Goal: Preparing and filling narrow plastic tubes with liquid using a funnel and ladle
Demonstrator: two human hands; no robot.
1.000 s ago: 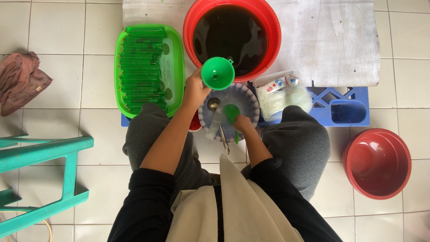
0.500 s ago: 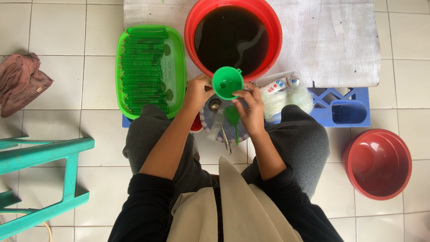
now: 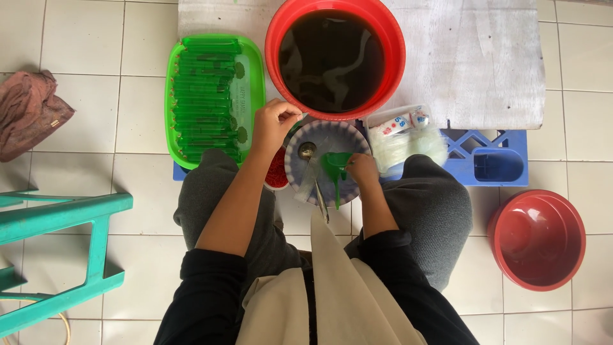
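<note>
My left hand [image 3: 273, 125] is curled at the near rim of a big red basin [image 3: 391, 38] of dark liquid, pinching a thin pale strip that I cannot make out. My right hand [image 3: 363, 170] grips a green funnel [image 3: 334, 163], which lies tipped over on a round pale plate [image 3: 299, 172] with its spout pointing toward me. On that plate a metal spoon [image 3: 307, 151] also rests, beside a clear plastic sleeve. The plate sits between my knees.
A green tray [image 3: 255, 70] packed with several filled green tubes stands left of the basin. Right of the plate are a bag of clear plastic [image 3: 408, 144], a blue crate [image 3: 498, 163] and an empty red bowl [image 3: 536, 239]. A teal stool [image 3: 64, 217] and a brown cloth [image 3: 29, 112] are left.
The funnel came down from upright in both hands to lying on the plate under my right hand. My left hand let it go and moved up to the basin's rim.
</note>
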